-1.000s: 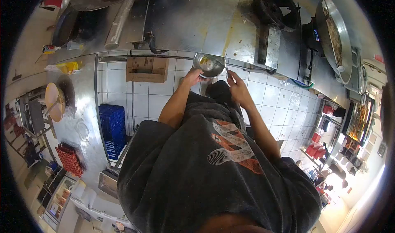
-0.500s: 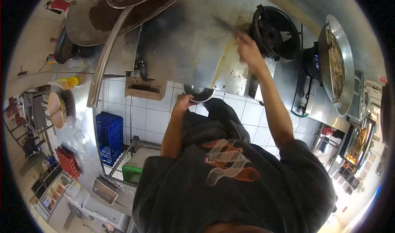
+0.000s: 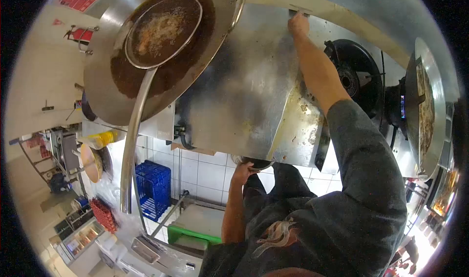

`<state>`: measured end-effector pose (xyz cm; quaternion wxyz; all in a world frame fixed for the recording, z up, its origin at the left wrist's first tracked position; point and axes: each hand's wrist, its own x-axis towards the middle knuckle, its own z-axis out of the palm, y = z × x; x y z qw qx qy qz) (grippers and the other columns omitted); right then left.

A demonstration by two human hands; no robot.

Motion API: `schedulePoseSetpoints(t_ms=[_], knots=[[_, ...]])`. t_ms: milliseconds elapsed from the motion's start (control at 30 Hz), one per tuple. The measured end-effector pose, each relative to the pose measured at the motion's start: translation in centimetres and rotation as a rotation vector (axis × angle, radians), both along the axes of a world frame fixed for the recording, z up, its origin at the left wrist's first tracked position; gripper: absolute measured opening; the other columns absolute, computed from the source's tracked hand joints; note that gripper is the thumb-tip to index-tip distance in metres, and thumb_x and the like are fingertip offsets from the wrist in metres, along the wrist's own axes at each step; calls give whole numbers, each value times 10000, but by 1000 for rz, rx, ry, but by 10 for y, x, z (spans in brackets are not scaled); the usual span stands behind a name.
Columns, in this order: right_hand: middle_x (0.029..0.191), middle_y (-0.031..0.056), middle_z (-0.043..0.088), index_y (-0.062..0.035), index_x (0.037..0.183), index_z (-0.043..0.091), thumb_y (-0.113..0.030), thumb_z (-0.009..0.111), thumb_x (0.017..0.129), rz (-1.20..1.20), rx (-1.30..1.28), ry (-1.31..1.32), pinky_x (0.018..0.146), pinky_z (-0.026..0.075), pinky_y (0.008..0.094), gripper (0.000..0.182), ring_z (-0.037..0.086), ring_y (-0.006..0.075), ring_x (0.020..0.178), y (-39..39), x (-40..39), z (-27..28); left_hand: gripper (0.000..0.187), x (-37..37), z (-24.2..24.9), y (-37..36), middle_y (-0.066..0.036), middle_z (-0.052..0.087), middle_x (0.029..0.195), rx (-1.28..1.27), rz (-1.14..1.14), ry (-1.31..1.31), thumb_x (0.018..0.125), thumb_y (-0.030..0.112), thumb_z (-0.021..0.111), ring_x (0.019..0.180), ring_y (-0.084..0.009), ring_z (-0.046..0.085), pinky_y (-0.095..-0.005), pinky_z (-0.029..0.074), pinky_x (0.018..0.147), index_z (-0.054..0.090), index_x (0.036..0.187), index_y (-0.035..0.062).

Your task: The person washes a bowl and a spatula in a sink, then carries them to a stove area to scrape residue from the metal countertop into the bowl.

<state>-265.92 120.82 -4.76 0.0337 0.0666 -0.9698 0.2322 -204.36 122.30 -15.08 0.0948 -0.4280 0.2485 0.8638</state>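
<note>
My right hand (image 3: 299, 25) is closed at the far edge of the steel counter (image 3: 244, 81), around what looks like a flat-bladed scraper (image 3: 300, 9). Only a thin strip of the tool shows beyond my fingers. Below the counter's near edge, my left hand (image 3: 242, 173) grips the rim of a round metal bowl (image 3: 261, 165) with a dark inside. The counter edge hides part of this bowl. Yellowish grease stains (image 3: 288, 113) mark the steel between my arms.
At left, a large wok (image 3: 102, 91) of dark oil holds a long-handled strainer (image 3: 141, 88) with frying bits. To the right are a black burner (image 3: 349, 81) and another wok (image 3: 417, 125). A blue crate (image 3: 152, 189) and a green-rimmed bin (image 3: 195, 235) stand below.
My right hand has moved away from beside the burner to the counter's far edge, tool in hand. My left hand still holds the bowl. The view has shifted, showing more of the left wok.
</note>
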Motion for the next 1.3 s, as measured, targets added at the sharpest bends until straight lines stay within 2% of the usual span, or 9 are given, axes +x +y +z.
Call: schedulePoseSetpoints(t_ms=[300, 400, 433, 500, 600, 700, 767, 967, 1300], knots=[[1081, 227, 595, 6, 1109, 503, -173, 468, 841, -64, 200, -12, 838, 497, 392, 324, 597, 334, 1001, 16, 12, -37, 409, -8, -15, -6, -219, 513, 1125, 4, -136, 36, 818, 26, 476, 922, -353, 600, -435, 569, 691, 364, 1204, -55], [1084, 228, 591, 0, 1144, 484, -164, 452, 862, -103, 69, -106, 824, 503, 404, 327, 597, 344, 998, 24, 70, -1, 333, -12, 4, -4, -218, 573, 1058, -53, -145, 116, 850, 72, 462, 817, -315, 636, -379, 552, 678, 430, 1138, -92], [1082, 228, 591, -5, 1164, 474, -163, 448, 871, -143, -20, -161, 817, 505, 410, 334, 596, 350, 995, 24, 100, 17, 315, -12, 2, -10, -216, 573, 1059, 4, -239, -16, 856, 67, 447, 828, -306, 634, -392, 544, 730, 450, 1128, -90], [1089, 223, 588, -23, 1218, 432, -176, 441, 889, -180, -48, -222, 815, 505, 412, 363, 596, 350, 996, 28, 134, 12, 431, -4, -18, -11, -209, 523, 1101, 99, -141, 149, 794, 22, 468, 916, -363, 596, -482, 558, 721, 356, 1207, -25], [1089, 214, 591, -50, 1276, 386, -207, 428, 909, -231, -44, -281, 811, 505, 412, 401, 594, 354, 997, 32, 197, 29, 434, -5, -27, -12, -205, 525, 1086, 132, -160, 96, 784, 9, 474, 879, -365, 601, -485, 557, 730, 374, 1206, 25], [1080, 227, 595, -59, 1313, 363, -247, 410, 918, -243, -76, -311, 817, 500, 408, 440, 584, 374, 1006, 47, 245, 26, 294, -10, -15, -13, -226, 547, 1086, 45, -205, 50, 822, 19, 473, 967, -366, 572, -471, 541, 790, 456, 1076, -127], [1070, 240, 596, -56, 1337, 348, -248, 417, 908, -259, -98, -318, 823, 496, 415, 475, 577, 386, 1011, 58, 270, 17, 267, -9, -20, -15, -231, 547, 1083, 56, -218, 81, 809, -10, 470, 976, -361, 568, -485, 547, 784, 466, 1055, -113], [960, 285, 611, -4, 1361, 317, -177, 429, 840, -144, 158, -139, 788, 499, 441, 560, 623, 383, 892, 79, 352, 22, 252, -12, -21, -15, -237, 552, 1065, 155, -325, 205, 822, 8, 465, 951, -348, 577, -467, 523, 813, 470, 1045, -110], [671, 272, 601, 6, 1350, 309, -94, 476, 793, -26, 11, -134, 580, 497, 485, 589, 616, 422, 647, 100, 496, 27, 169, -19, -24, 2, -215, 573, 956, 157, -264, 175, 813, -5, 483, 852, -356, 589, -470, 517, 788, 497, 956, -95]])
